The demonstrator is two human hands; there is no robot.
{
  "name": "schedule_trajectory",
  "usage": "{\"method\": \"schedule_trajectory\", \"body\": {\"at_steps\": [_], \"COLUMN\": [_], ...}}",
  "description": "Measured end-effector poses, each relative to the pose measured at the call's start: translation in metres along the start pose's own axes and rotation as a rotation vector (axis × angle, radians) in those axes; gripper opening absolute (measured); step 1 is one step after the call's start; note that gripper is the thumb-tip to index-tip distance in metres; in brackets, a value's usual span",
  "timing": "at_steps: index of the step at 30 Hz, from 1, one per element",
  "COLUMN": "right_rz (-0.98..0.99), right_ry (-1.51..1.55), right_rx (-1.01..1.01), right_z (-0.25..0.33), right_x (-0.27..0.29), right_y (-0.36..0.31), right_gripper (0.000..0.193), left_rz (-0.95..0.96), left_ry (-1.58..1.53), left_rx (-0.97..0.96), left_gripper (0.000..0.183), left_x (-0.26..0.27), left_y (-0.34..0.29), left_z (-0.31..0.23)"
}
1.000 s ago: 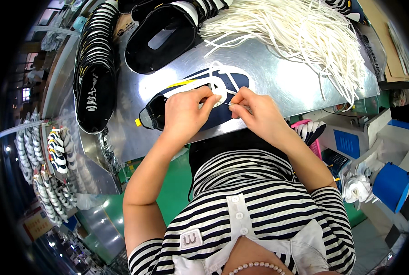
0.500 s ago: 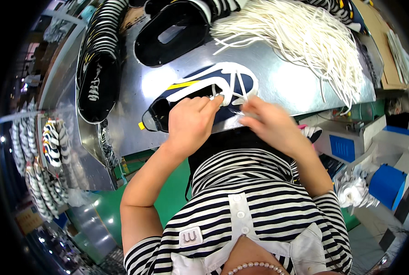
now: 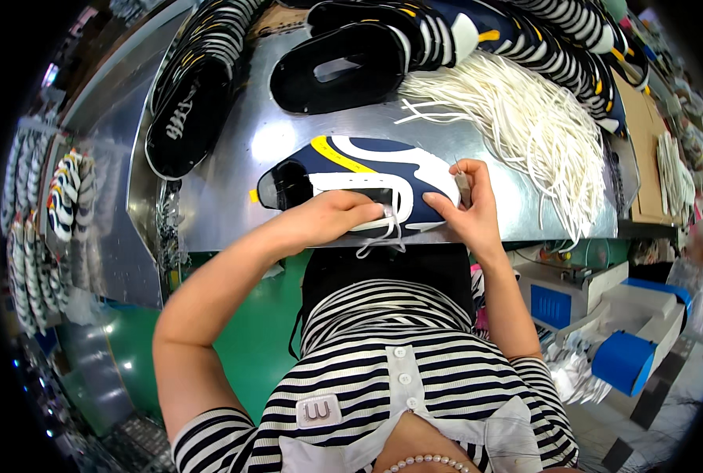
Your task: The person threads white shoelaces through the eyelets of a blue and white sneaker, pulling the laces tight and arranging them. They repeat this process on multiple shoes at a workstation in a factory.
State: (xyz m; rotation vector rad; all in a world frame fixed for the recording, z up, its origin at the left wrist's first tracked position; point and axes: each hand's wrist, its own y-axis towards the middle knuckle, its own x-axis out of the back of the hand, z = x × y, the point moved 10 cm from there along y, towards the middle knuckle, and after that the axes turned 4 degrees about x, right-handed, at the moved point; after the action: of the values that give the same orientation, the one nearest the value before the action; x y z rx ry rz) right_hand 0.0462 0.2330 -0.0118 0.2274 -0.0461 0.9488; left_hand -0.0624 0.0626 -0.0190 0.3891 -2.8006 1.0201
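Observation:
A navy, white and yellow shoe upper [image 3: 351, 156] lies on its side on the metal table, toe to the right. My left hand [image 3: 331, 217] is closed at its throat opening, thumb and fingertips pinching the white eyelet edge. A white shoelace [image 3: 391, 235] runs through the eyelets there, and its loose end loops over the near edge. At the toe, my right hand [image 3: 473, 209] is closed around a small grey tool [image 3: 463, 189] with a thin metal tip; its kind is partly hidden by the fingers. The right thumb rests beside the white toe trim.
A heap of white shoelaces [image 3: 533, 130] spreads over the table's right side. Nested shoe uppers [image 3: 186, 130] stand at the left, and more stacked uppers [image 3: 343, 69] line the back. Cardboard [image 3: 635, 150] stands at the right; a grey and blue machine [image 3: 596, 307] is below it.
The shoe upper has been tipped, so its navy and yellow side now faces up. My right hand has moved from the laces to the toe. My left hand remains at the throat.

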Motion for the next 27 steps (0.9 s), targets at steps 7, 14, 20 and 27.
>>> {"method": "schedule_trajectory", "body": {"at_steps": [7,14,20,27], "right_rz": [0.015,-0.026,0.034,0.047], "right_ry": [-0.061,0.116,0.176,0.087], "right_rx": [0.007,-0.217,-0.273,-0.278], "right_z": [0.003,-0.015,-0.011,-0.026], "right_x": [-0.006,0.0,-0.009,0.012], "right_y": [-0.003,-0.01,-0.01,-0.019], "right_gripper": [0.049,0.041,0.04,0.041], "left_rz": [-0.005,-0.468,-0.335,-0.668], "left_ry": [-0.128,0.323,0.291,0.619], "left_rx": [0.078,-0.33,-0.376,-0.666], "left_gripper": [0.021,0.017,0.016,0.007], "left_x": [-0.004,0.024,0.015,0.027], "left_y": [0.025,0.013,0.018,-0.027], "left_z": [0.01,-0.016,-0.022,-0.062]}}
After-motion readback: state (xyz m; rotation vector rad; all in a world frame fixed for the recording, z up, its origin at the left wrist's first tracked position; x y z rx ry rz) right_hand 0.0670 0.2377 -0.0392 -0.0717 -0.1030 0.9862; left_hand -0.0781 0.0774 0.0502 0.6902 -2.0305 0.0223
